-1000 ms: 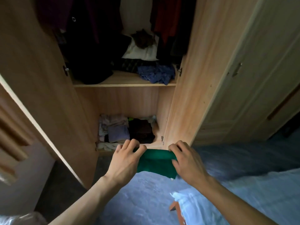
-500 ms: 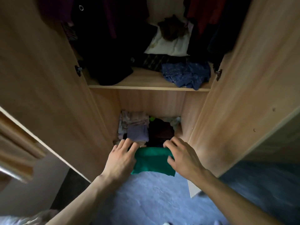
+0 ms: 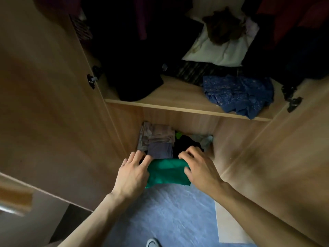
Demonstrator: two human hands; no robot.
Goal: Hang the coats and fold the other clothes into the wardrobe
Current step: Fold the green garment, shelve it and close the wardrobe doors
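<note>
A folded green garment (image 3: 167,171) is held between both hands at the mouth of the wardrobe's bottom compartment. My left hand (image 3: 132,172) grips its left edge and my right hand (image 3: 199,167) grips its right edge, fingers curled over the top. Just beyond lie a folded grey-lilac pile (image 3: 158,141) and a dark folded pile (image 3: 187,143). The wooden shelf (image 3: 178,104) above carries a dark coat hem (image 3: 135,82), a blue patterned garment (image 3: 238,95) and a white pillow-like item (image 3: 220,49).
Open wooden doors stand close on the left (image 3: 49,104) and right (image 3: 277,157). Dark clothes hang at the top. Blue floor (image 3: 160,216) lies below my arms, with a shoe tip (image 3: 153,243) at the bottom edge.
I have moved nearer to the wardrobe; both hands carried the green garment forward and down toward the bottom compartment, still gripping it.
</note>
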